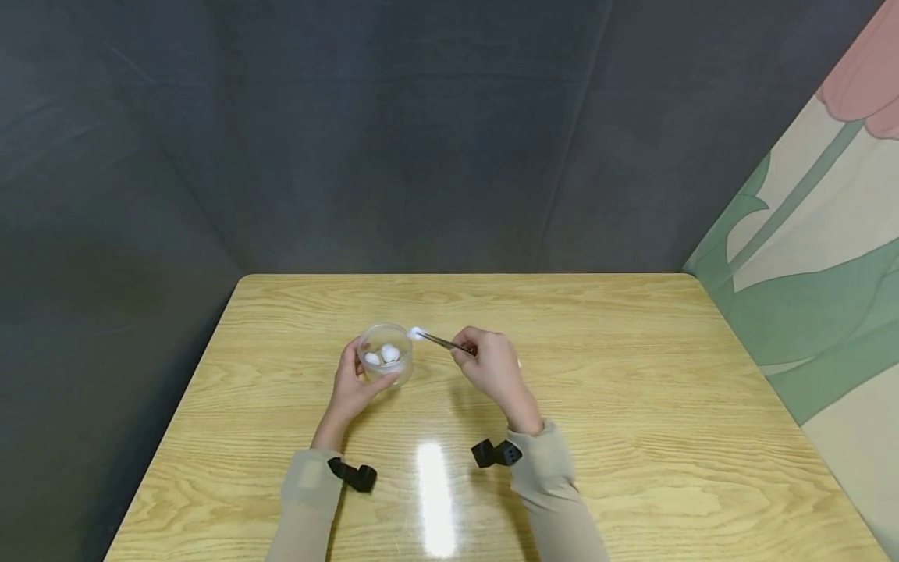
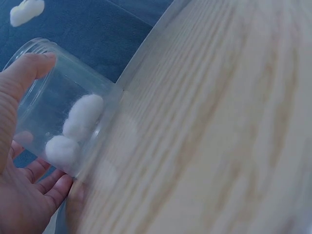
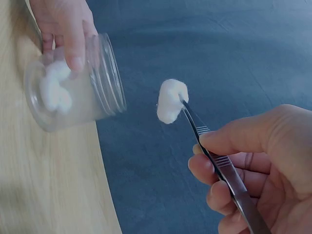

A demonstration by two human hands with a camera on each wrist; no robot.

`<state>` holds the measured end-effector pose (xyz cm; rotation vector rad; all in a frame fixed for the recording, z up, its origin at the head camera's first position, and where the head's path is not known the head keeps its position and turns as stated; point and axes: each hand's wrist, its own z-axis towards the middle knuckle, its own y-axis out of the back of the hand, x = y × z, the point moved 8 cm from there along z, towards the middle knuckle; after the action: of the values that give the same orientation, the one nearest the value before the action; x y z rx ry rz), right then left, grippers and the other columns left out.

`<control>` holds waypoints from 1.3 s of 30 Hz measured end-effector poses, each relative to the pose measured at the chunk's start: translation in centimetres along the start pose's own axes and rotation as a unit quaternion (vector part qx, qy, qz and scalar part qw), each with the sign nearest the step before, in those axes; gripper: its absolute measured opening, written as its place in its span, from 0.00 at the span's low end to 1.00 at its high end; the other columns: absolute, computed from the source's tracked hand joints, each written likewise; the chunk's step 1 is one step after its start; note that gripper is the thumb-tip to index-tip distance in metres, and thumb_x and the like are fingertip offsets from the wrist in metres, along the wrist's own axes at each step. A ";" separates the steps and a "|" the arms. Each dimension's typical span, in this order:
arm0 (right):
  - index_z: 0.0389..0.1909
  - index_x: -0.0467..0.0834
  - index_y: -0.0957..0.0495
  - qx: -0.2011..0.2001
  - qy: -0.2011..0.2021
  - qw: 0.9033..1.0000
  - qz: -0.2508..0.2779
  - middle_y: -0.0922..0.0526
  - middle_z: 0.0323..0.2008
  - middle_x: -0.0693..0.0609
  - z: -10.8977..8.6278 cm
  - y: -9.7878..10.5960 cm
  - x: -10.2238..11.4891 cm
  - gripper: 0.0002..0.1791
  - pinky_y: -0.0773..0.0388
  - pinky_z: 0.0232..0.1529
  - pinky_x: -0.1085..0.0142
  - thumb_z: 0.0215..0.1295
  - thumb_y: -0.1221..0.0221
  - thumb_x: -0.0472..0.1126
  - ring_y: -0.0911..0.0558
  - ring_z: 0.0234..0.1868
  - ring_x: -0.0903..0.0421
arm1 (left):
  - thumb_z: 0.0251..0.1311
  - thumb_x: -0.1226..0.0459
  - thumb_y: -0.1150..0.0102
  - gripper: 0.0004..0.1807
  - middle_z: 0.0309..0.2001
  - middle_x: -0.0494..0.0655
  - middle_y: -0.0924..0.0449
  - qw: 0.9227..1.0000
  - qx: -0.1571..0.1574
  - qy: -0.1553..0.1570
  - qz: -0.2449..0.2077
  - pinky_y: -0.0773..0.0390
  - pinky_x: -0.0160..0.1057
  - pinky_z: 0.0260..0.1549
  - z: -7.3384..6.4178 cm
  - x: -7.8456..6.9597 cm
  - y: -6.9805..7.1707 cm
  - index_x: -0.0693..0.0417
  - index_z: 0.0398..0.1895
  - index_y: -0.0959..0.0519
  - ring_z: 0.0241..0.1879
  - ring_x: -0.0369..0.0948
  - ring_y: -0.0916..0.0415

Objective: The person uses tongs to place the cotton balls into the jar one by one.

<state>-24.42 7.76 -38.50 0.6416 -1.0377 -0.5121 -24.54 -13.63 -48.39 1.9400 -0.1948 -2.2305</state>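
Note:
A clear plastic jar (image 1: 405,376) without a lid stands on the table, several white cotton balls (image 2: 84,117) lying at its bottom. My left hand (image 1: 351,388) grips the jar from the left, thumb on the near side and fingers curled round the back. In my right hand (image 1: 489,364) I pinch metal tweezers (image 3: 227,178) between thumb and fingers. Their tips hold one cotton ball (image 3: 170,101), which hangs in the air just right of the jar's mouth, apart from the rim in the right wrist view.
The light wood table (image 1: 632,390) spreads out on all sides of the hands. A dark cloth (image 1: 421,140) hangs beyond its back edge, and a flowered fabric (image 1: 808,312) is at the right. A tiny white bit (image 1: 520,364) shows beside the right hand.

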 end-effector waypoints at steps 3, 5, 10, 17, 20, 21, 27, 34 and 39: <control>0.25 0.41 0.19 0.004 0.013 1.000 -0.004 0.19 0.21 0.52 0.1 -0.6 0.5 0.04 0.30 0.21 0.68 0.55 0.37 0.31 0.27 0.19 0.62 | 0.45 0.72 0.30 0.44 0.59 0.69 0.38 1.000 -0.001 -0.003 0.001 0.37 0.55 0.53 0.0 0.0 0.0 0.68 0.65 0.44 0.54 0.57 0.37; 0.25 0.41 0.19 0.005 0.018 1.000 -0.005 0.19 0.21 0.52 0.2 -0.9 0.8 0.04 0.31 0.21 0.68 0.55 0.37 0.31 0.28 0.19 0.62 | 0.45 0.72 0.30 0.44 0.59 0.69 0.38 1.000 0.000 -0.003 0.001 0.37 0.54 0.52 0.0 0.0 0.0 0.68 0.65 0.44 0.55 0.58 0.37; 0.25 0.42 0.20 0.015 0.023 1.000 -0.014 0.20 0.21 0.53 0.5 -1.9 1.2 0.03 0.33 0.21 0.69 0.55 0.36 0.32 0.31 0.18 0.62 | 0.45 0.72 0.30 0.44 0.60 0.69 0.39 1.000 0.002 -0.003 0.003 0.37 0.52 0.52 0.0 -0.2 -0.1 0.68 0.65 0.44 0.55 0.58 0.38; 0.25 0.42 0.20 0.030 0.017 0.999 -0.011 0.20 0.21 0.54 0.8 -3.0 1.1 0.04 0.32 0.22 0.68 0.56 0.37 0.32 0.30 0.18 0.62 | 0.45 0.72 0.30 0.44 0.59 0.69 0.38 1.000 -0.001 -0.008 0.014 0.36 0.51 0.51 0.0 -0.5 -0.1 0.69 0.65 0.44 0.55 0.57 0.37; 0.25 0.42 0.20 0.036 0.012 0.999 -0.015 0.20 0.21 0.54 1.0 -3.5 0.9 0.04 0.31 0.23 0.68 0.56 0.37 0.33 0.28 0.19 0.62 | 0.46 0.72 0.30 0.44 0.59 0.69 0.38 1.000 -0.001 -0.010 0.014 0.36 0.50 0.51 0.0 -0.5 -0.1 0.69 0.65 0.44 0.55 0.58 0.37; 0.25 0.43 0.20 0.039 0.010 0.999 -0.016 0.20 0.21 0.54 1.1 -3.7 0.8 0.04 0.30 0.23 0.68 0.56 0.37 0.33 0.28 0.19 0.62 | 0.45 0.72 0.30 0.44 0.59 0.69 0.38 1.000 -0.001 -0.011 0.015 0.36 0.50 0.51 0.0 -0.5 -0.1 0.69 0.65 0.44 0.55 0.58 0.37; 0.25 0.42 0.20 0.055 -0.001 0.998 -0.016 0.20 0.21 0.53 1.1 -4.5 0.7 0.03 0.30 0.23 0.68 0.56 0.38 0.33 0.28 0.19 0.62 | 0.45 0.72 0.30 0.44 0.59 0.69 0.38 1.000 0.000 -0.009 0.012 0.37 0.50 0.52 0.0 -0.4 -0.1 0.69 0.65 0.44 0.55 0.57 0.38; 0.27 0.38 0.20 0.070 -0.023 0.997 -0.017 0.20 0.21 0.51 1.1 -5.3 0.3 0.02 0.32 0.21 0.69 0.55 0.37 0.33 0.28 0.19 0.61 | 0.45 0.72 0.30 0.44 0.58 0.70 0.38 1.000 -0.002 -0.013 0.007 0.37 0.51 0.52 0.1 -0.4 -0.1 0.70 0.65 0.44 0.55 0.58 0.38; 0.28 0.37 0.20 0.071 -0.026 0.997 -0.009 0.20 0.21 0.51 1.0 -5.4 0.3 0.02 0.31 0.21 0.69 0.55 0.38 0.32 0.28 0.19 0.61 | 0.44 0.73 0.30 0.45 0.59 0.70 0.38 1.000 -0.002 -0.010 0.003 0.38 0.52 0.52 0.1 -0.2 -0.1 0.69 0.65 0.44 0.56 0.58 0.38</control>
<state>-25.72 3.52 -41.73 0.7666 -1.1249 -0.4761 -24.59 -13.50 -48.16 1.9148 -0.1978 -2.2453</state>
